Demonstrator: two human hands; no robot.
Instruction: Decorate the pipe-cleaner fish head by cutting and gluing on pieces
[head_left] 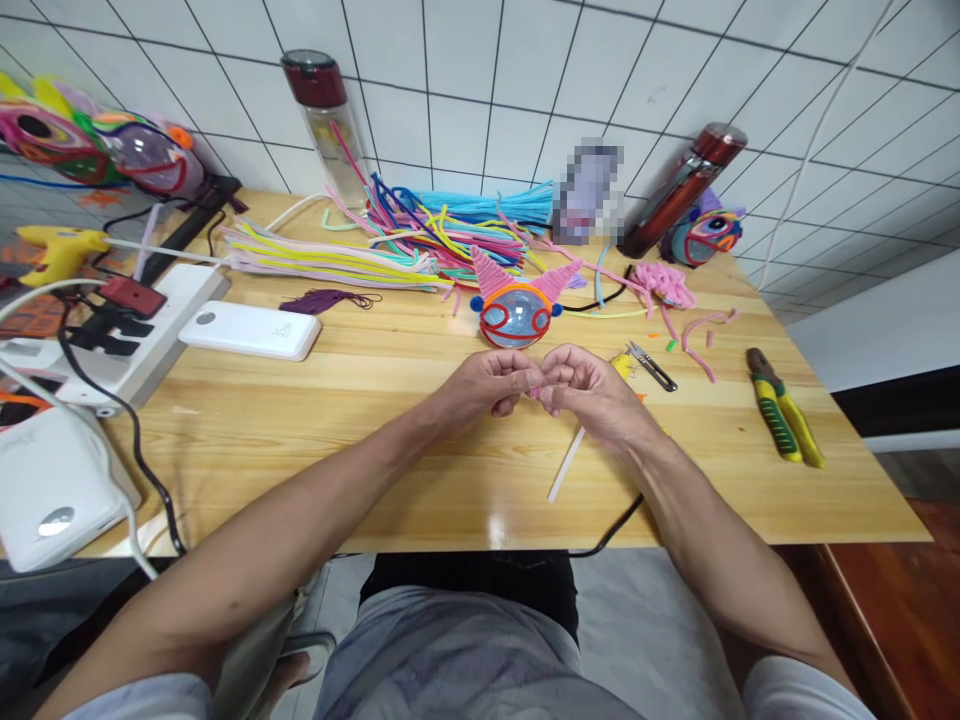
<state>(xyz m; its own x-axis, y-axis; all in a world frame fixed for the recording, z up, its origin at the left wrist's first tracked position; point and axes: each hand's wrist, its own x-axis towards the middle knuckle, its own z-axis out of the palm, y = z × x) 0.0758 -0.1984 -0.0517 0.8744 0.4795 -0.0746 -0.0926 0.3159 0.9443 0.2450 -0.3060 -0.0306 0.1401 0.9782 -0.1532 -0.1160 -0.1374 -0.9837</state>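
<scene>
Across the wooden counter (442,470), I follow a close-up job from afar. My left hand (504,384) and right hand (577,388) meet at center frame, fingers curled nearly closed, thumbs pinching. Just above them sits a pink-eared figure (516,316); its clear body looks light, smooth and perhaps slippery, its fuzzy ears soft and bendable, so I judge the rounded sides the safer hold. At center left, a white power bank (251,330) bears faint marks, too small for me to read; I make out no brand. Smallest, a pink piece (534,393) lies between both hands' fingertips, mostly hidden, probably light, soft and easily crushed.
</scene>
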